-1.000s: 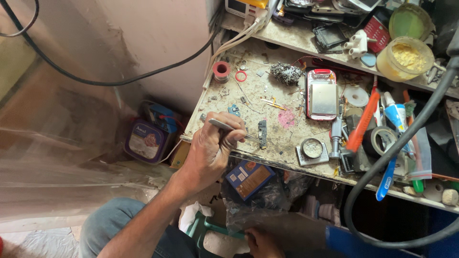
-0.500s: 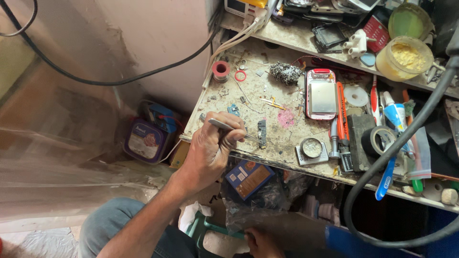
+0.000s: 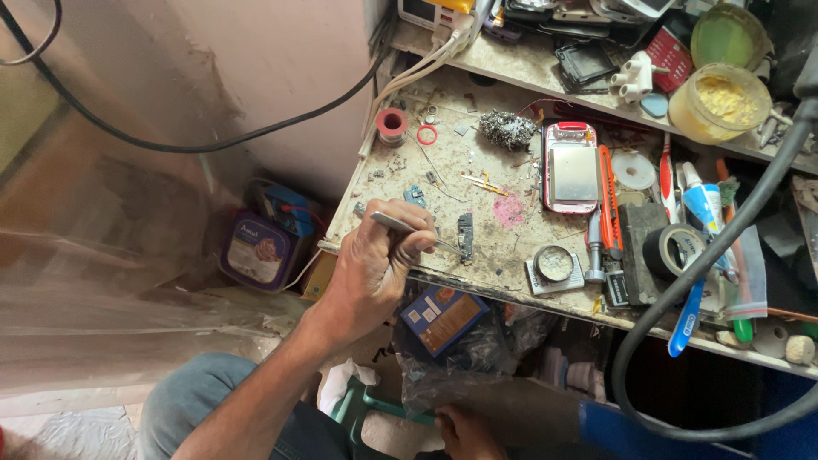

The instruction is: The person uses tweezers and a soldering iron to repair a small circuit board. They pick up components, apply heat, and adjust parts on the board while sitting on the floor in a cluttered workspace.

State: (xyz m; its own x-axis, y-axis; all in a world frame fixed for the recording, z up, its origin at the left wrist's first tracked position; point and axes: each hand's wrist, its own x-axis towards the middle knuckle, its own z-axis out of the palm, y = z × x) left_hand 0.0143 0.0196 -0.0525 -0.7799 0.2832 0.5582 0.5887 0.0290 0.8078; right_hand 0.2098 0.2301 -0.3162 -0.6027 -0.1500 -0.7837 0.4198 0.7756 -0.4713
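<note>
Down at the bottom edge, the right hand [image 3: 464, 430] sits low beneath the counter [image 3: 477, 192], fingers curled at a clear plastic bag [image 3: 477, 358]; whether it grips the bag, I can't tell. Up a little, the left hand [image 3: 375, 268] is pressed together around metal tweezers [image 3: 413, 230], tips reaching toward a small dark circuit part [image 3: 465, 236] lying flat near the counter's front edge. Just under that edge, a blue box [image 3: 443, 317]. Further right, a round metal tin [image 3: 555, 263], then black tape [image 3: 673, 251]. A thick black cable [image 3: 682, 285] sweeps across the right side. Deeper in, a red-edged phone [image 3: 573, 167], a grey wire-wool clump [image 3: 506, 129] and a red solder spool [image 3: 392, 124].
</note>
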